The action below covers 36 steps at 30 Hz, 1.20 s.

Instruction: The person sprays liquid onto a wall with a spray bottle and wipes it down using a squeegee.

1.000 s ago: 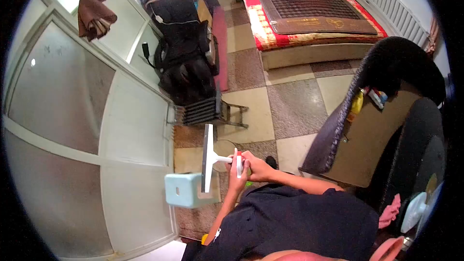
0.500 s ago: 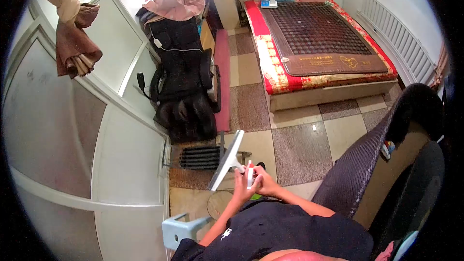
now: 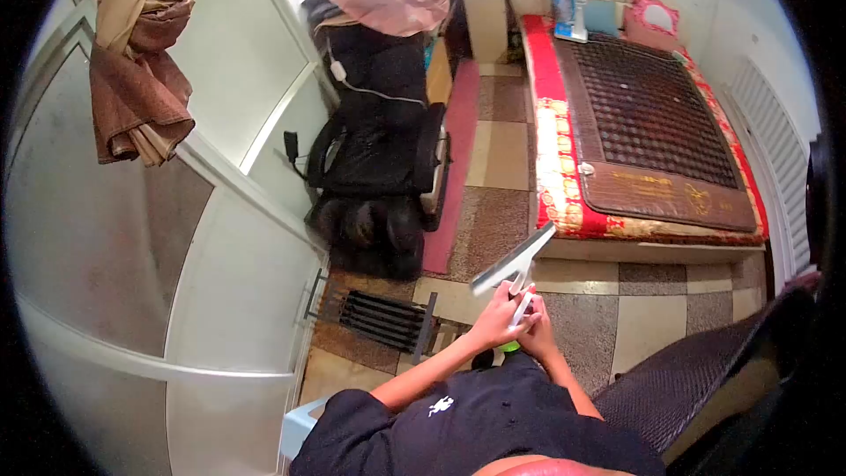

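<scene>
A squeegee [image 3: 515, 262] with a wide dark-edged blade and a white handle is held up in front of my body, its blade tilted up to the right. My left hand [image 3: 496, 317] is closed around the handle just below the blade. Against it, my right hand [image 3: 537, 331] is closed on the lower part of the same handle. Something bright green [image 3: 509, 346] shows just below the hands; what it is I cannot tell.
A black massage chair [image 3: 374, 150] and a slatted black rack [image 3: 388, 322] stand left of centre. Beyond the hands is a bed [image 3: 652, 251] with a dark mat. Framed panels [image 3: 233, 282] line the left, a light blue stool [image 3: 302, 427] the lower left, and a dark sofa [image 3: 679, 379] the lower right.
The view has turned and tipped up, so more of the bed shows. The squeegee has rotated from nearly upright to slanting up rightward. Both hands remain on it, now farther right in view.
</scene>
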{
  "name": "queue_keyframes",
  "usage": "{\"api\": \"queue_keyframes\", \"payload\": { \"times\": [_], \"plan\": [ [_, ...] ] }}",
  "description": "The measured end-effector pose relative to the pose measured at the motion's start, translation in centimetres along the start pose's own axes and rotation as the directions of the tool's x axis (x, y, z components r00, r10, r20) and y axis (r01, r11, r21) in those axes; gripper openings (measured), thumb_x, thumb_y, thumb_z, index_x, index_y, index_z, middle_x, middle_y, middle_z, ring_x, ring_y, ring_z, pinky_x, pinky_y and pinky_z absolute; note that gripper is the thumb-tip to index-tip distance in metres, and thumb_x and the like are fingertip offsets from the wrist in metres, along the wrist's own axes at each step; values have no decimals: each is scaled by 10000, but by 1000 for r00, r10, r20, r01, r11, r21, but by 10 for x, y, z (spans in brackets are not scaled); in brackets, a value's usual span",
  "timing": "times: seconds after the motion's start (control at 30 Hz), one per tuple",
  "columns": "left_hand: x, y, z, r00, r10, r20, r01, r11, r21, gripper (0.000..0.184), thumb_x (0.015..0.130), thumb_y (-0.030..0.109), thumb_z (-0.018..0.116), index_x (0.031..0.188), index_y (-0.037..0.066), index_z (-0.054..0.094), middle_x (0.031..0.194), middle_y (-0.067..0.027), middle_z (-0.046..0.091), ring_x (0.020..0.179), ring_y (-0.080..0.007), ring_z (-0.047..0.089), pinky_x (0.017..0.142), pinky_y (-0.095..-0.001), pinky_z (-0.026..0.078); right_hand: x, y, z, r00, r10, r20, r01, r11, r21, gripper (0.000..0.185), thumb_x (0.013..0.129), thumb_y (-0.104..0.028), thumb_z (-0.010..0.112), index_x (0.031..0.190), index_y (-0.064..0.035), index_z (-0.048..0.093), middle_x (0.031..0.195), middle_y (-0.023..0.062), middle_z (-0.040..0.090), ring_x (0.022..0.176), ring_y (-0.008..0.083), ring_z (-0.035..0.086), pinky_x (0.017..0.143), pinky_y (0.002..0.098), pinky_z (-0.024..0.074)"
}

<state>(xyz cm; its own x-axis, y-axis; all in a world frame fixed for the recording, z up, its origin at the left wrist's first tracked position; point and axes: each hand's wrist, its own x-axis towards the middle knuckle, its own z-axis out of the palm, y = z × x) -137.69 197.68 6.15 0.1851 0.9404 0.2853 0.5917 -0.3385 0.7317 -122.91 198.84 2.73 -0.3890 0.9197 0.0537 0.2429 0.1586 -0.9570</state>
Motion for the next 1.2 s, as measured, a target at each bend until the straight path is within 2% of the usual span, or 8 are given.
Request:
{"api": "queue_keyframes", "payload": {
  "times": [0.1, 0.17, 0.23, 0.57, 0.83, 0.97, 1.1, 1.2],
  "plan": [
    [32, -27, 2, 996, -16, -90, 20, 999, 44, 525, 856, 353, 665, 1225, 4, 531, 1027, -218, 495, 991, -364, 473, 894, -440, 407, 58, 24, -4, 980, 104, 168, -136, 972, 191, 640, 699, -205, 756, 1241, -36, 461, 1198, 157, 512, 1158, 324, 531, 965, 411, 445],
    [48, -52, 17, 986, -31, -166, 42, 997, 64, 440, 834, 333, 692, 1072, -14, 564, 970, -224, 471, 871, -363, 494, 797, -416, 430, 77, 57, 2, 986, -160, 46, 151, 977, 147, 596, 748, -158, 714, 1266, -45, 442, 1109, 101, 554, 985, 205, 583, 841, 363, 479],
    [67, -48, 9, 959, -278, -58, 282, 956, 81, 503, 854, 307, 687, 1236, 10, 550, 1042, -221, 525, 987, -355, 502, 892, -402, 428, 108, 72, -10, 962, -190, 196, 187, 982, 35, 551, 778, -171, 686, 1260, -46, 448, 1101, 110, 559, 996, 204, 587, 854, 367, 477],
    [156, -66, 2, 974, -174, -143, 185, 980, 70, 736, 819, 401, 713, 1353, -25, 437, 1147, -190, 587, 1060, -350, 466, 955, -428, 399, 207, 50, -50, 919, -360, 158, 309, 910, 276, 553, 767, -193, 697, 1245, -17, 483, 1109, 119, 555, 985, 209, 606, 844, 327, 504],
    [219, -107, 15, 989, -147, -6, 146, 988, -51, 643, 814, 367, 727, 1305, 16, 504, 1159, -147, 606, 1014, -339, 490, 911, -419, 429, 245, 65, -80, 987, -27, 157, 10, 994, 108, 648, 710, -182, 754, 1264, -15, 463, 1190, 146, 536, 1030, 255, 612, 870, 358, 507],
    [269, -140, 9, 993, -88, 77, 98, 987, -124, 385, 867, 228, 660, 1199, 57, 565, 1100, -159, 611, 972, -348, 506, 879, -429, 425, 283, 64, -111, 965, 24, 259, -5, 997, -74, 893, 731, -282, 796, 1434, -3, 321, 1395, 221, 426, 1340, 309, 385, 1109, 364, 322],
    [315, -182, 29, 977, 15, 212, 28, 979, -200, 403, 836, 204, 673, 1181, 39, 545, 1012, -220, 423, 898, -386, 512, 786, -448, 455, 298, -6, -221, 978, 170, -120, -194, 953, -231, 497, 790, -181, 764, 1227, -31, 582, 1218, 132, 606, 1072, 216, 602, 932, 350, 489],
    [349, -186, 38, 947, 122, 297, -77, 985, -156, 360, 837, 206, 675, 1112, 18, 538, 975, -222, 422, 855, -390, 501, 742, -456, 442, 276, -162, -314, 790, -244, -563, 51, 941, -335, 346, 778, -188, 737, 1089, -75, 633, 1184, 89, 611, 1096, 196, 579, 923, 344, 461]
  ]
}}
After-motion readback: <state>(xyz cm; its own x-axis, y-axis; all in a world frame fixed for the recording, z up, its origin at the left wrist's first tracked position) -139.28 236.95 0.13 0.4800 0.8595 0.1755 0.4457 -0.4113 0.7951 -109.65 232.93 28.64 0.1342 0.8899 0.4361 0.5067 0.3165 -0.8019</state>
